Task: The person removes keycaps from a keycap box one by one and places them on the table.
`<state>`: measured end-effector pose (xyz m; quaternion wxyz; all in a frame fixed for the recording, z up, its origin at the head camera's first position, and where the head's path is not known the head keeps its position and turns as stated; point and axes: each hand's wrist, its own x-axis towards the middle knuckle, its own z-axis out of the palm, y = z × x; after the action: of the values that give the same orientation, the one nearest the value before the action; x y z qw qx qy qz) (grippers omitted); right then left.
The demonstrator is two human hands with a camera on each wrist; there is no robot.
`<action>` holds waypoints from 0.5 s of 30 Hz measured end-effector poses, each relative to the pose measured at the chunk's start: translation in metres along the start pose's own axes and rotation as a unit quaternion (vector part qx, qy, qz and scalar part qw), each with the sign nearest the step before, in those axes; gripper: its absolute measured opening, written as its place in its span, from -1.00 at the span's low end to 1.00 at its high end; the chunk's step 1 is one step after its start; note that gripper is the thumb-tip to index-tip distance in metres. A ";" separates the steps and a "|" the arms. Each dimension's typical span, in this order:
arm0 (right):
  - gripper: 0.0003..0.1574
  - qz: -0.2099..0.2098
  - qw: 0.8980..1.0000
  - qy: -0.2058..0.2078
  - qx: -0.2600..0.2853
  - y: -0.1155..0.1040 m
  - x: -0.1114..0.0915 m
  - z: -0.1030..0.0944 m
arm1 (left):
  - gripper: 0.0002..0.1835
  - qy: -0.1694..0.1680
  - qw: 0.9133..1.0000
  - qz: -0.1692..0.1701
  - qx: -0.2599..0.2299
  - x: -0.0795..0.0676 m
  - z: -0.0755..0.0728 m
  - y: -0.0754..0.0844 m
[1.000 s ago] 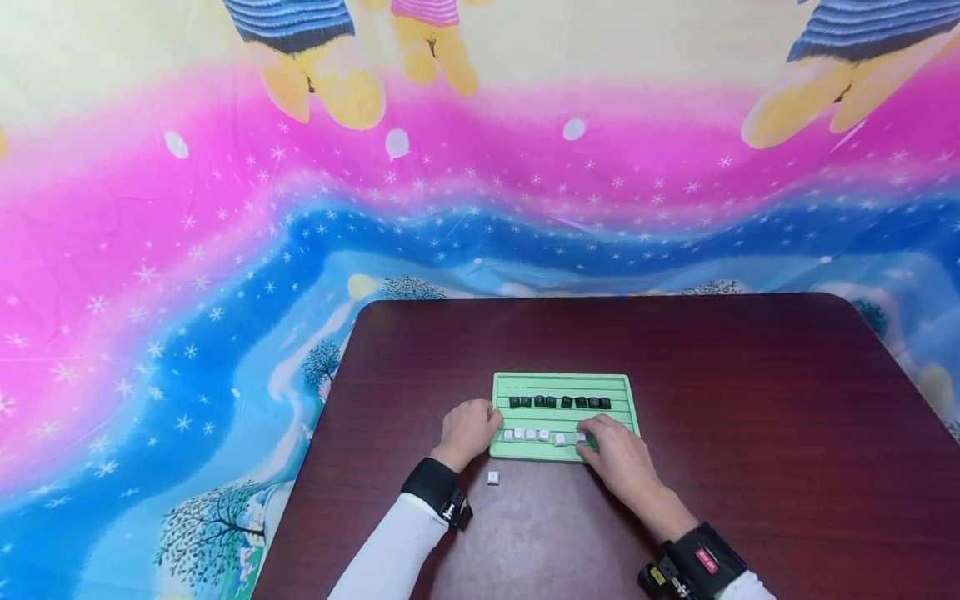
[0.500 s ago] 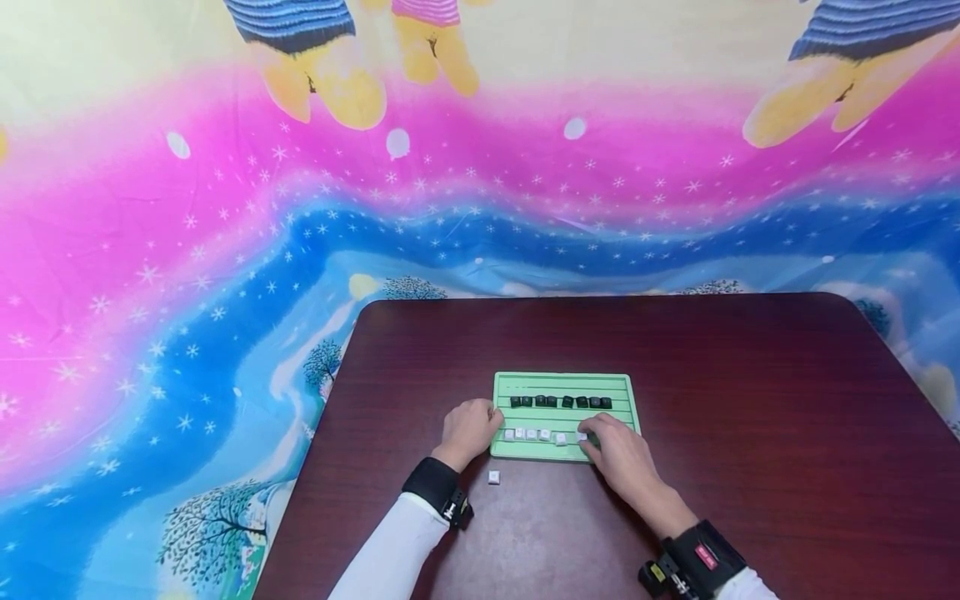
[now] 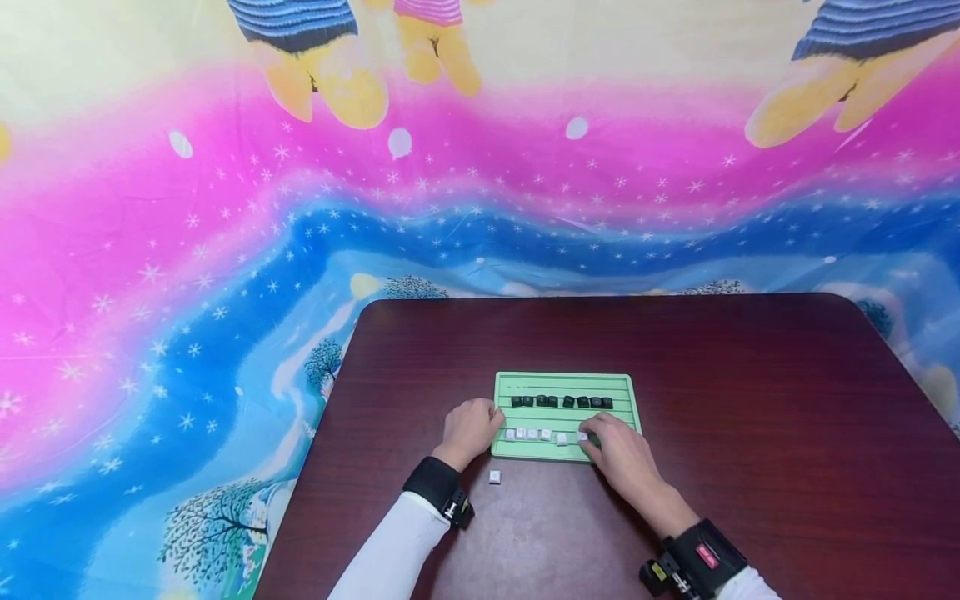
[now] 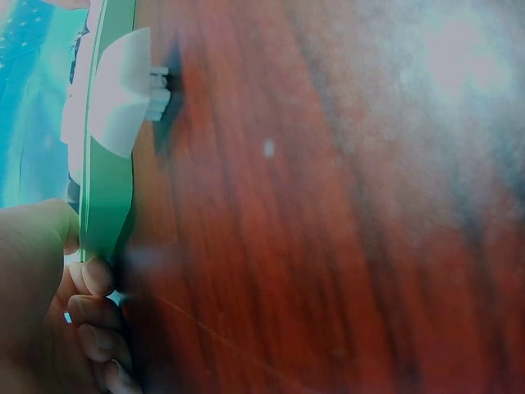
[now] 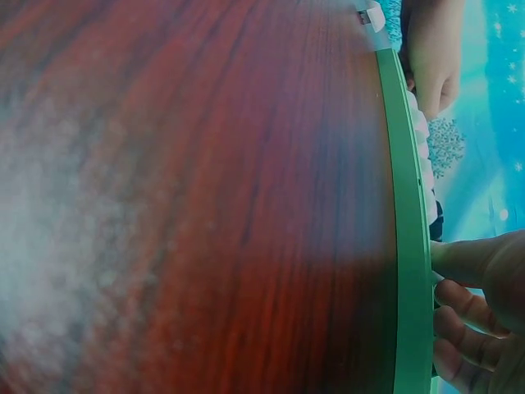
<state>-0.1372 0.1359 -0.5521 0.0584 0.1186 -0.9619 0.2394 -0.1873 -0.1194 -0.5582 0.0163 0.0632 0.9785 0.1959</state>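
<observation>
A light green tray (image 3: 558, 419) with raised ridges lies on the table. My left hand (image 3: 468, 433) grips its left edge; the left wrist view shows the thumb over the rim and curled fingers (image 4: 100, 316) at the side. Several white keycaps (image 3: 532, 434) stand in a row along the tray's near part. At the right end of that row my right hand (image 3: 621, 454) pinches another white keycap (image 3: 582, 436) between thumb and fingers, partly covering it. Behind runs a row of black keycaps (image 3: 552, 402). One loose white keycap (image 3: 495, 477) sits on the table in front of the tray.
The dark red-brown wooden table (image 3: 750, 400) extends around the tray on all sides. A colourful printed cloth (image 3: 480, 192) hangs behind its far edge. Both wrists wear black bands with small cameras, the right one (image 3: 663, 575) close over the table.
</observation>
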 end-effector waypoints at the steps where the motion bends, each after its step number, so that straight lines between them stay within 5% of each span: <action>1: -0.81 -0.001 1.000 0.001 0.001 0.000 0.000 0.000 | -0.49 -0.001 1.000 0.001 0.000 0.000 -0.001 0.000; 15: -0.79 -0.004 1.000 -0.001 0.005 -0.008 0.000 -0.004 | -0.50 0.005 1.000 -0.003 0.000 0.001 0.001 0.001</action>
<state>-0.1349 0.1309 -0.5445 0.0578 0.1227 -0.9603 0.2436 -0.1879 -0.1180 -0.5590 0.0118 0.0594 0.9787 0.1961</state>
